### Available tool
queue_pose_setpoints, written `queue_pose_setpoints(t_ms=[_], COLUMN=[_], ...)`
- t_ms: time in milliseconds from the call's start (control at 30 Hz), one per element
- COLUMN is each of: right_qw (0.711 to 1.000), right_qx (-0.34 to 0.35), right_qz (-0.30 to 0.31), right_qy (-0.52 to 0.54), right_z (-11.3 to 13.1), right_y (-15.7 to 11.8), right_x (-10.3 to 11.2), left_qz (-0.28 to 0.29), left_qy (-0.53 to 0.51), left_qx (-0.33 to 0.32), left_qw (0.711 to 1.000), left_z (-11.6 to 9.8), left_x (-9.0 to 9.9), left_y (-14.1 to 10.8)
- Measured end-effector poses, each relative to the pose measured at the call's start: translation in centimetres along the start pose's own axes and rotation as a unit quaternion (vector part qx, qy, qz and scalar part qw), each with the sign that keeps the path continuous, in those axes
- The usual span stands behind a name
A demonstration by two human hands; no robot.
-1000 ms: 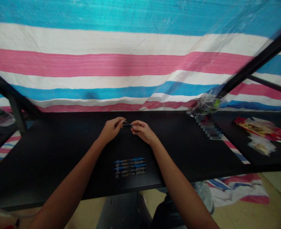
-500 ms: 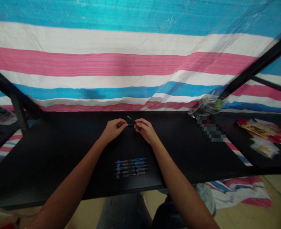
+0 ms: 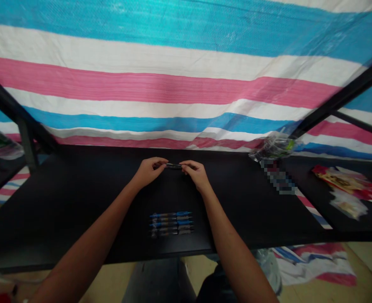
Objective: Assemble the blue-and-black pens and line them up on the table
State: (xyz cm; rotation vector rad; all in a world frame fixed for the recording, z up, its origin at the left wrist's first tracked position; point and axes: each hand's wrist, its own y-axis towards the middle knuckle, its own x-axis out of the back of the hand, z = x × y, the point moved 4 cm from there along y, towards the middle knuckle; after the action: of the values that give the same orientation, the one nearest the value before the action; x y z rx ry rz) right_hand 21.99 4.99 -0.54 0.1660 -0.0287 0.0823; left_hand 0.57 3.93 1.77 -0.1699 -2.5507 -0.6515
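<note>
Since half a second earlier, the slim dark rod that slanted from the right hand [image 3: 196, 173] toward the far edge has swung into line between both hands, the fingertips standing slightly wider apart. Worktop [image 3: 78, 202] is black and smooth, bounded at its far edge by a striped sheet [image 3: 125, 86] of blue, white and pink; a black frame bar [image 3: 337, 97] rises beyond the far right corner. A clear plastic bag [image 3: 276, 147] sits at that corner, a pixelated item [image 3: 279, 176] just beside it. Past the right edge, a red packet [image 3: 350, 182] lies on an adjoining black surface [image 3: 318, 210]. Rod is located near the middle of the far edge, long axis roughly parallel to it; which end is the tip cannot be told. Left hand [image 3: 148, 171] pinches one end, right hand the other, thumbs and fingers together. A row of pens [image 3: 171, 224] lies near the near edge, axes likewise left to right.
</note>
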Motion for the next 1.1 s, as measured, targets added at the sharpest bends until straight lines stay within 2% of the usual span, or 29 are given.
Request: queue_pose_setpoints(t_ms=[133, 233, 500, 733, 933, 1100], right_qw=[0.998, 0.997, 0.996, 0.993, 0.999, 0.994], right_qx=[0.01, 0.009, 0.008, -0.033, 0.024, 0.012], right_qz=[0.046, 0.073, 0.088, 0.101, 0.043, 0.056], right_qy=[-0.039, -0.035, -0.001, -0.044, 0.0, -0.092], right_z=[0.0, -0.1, 0.0, -0.1, 0.6, 0.1], right_y=[-0.3, -0.5, -0.8, -0.9, -0.6, -0.4], right_x=[-0.7, -1.3, -2.1, -1.9, -1.4, -0.9], left_qz=[0.066, 0.112, 0.095, 0.106, 0.064, 0.073], left_qy=[0.046, 0.061, 0.054, 0.046, 0.061, 0.079], left_qx=[-0.048, -0.062, -0.024, -0.051, -0.057, -0.063], left_qw=[0.996, 0.99, 0.994, 0.992, 0.994, 0.992], left_z=[-0.8, -1.4, -1.2, -1.5, -1.3, -1.4], left_x=[-0.5, -1.0, -0.9, -1.4, -0.8, -0.7], left_y=[-0.3, -0.5, -0.3, -0.5, -0.3, -0.4])
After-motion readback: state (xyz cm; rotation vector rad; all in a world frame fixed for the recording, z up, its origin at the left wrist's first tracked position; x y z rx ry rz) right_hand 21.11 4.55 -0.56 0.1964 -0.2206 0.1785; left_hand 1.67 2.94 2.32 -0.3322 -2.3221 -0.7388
